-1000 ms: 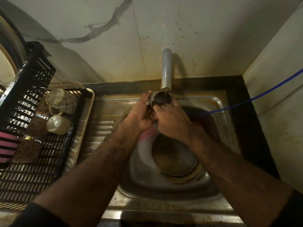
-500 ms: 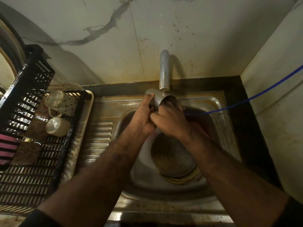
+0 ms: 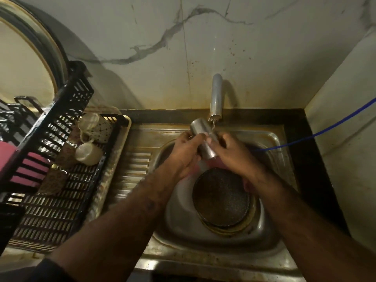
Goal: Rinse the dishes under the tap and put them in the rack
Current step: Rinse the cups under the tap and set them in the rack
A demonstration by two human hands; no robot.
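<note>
You've got the steel cup (image 3: 203, 140) tilted just under the tap (image 3: 216, 98), long axis running far-left to near-right, mouth down w/ water spilling out. Left hand (image 3: 183, 153) grips its far end, right hand (image 3: 234, 153) pinches the near end; both sets of fingers curled on it. Smooth, slick metal. Rack (image 3: 67, 176) sits well left, nearer your left hand. Speckled pan (image 3: 221, 197) waits in the sink (image 3: 270, 231).

A pale marble-look wall (image 3: 254, 47) with grey veins and brown splashes is rising behind the desk (image 3: 317, 159), whose dark edge is running along its back and right sides. A plain side wall (image 3: 350, 139) is closing the right corner, a blue cord (image 3: 325, 130) crossing it, under dim yellowish light
</note>
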